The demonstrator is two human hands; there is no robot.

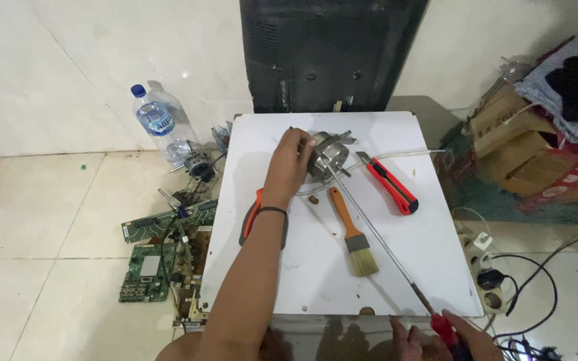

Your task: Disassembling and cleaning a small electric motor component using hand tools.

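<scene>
Motor [328, 155] — under left hand [290, 160], screwdriver [382, 241] tip touching.

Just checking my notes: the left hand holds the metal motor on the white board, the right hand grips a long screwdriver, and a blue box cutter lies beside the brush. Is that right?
Not quite. In the head view the box cutter is red and black, not blue. The rest stands: the left hand holds the metal motor on the white board, the right hand grips the long screwdriver, beside the brush.
</scene>
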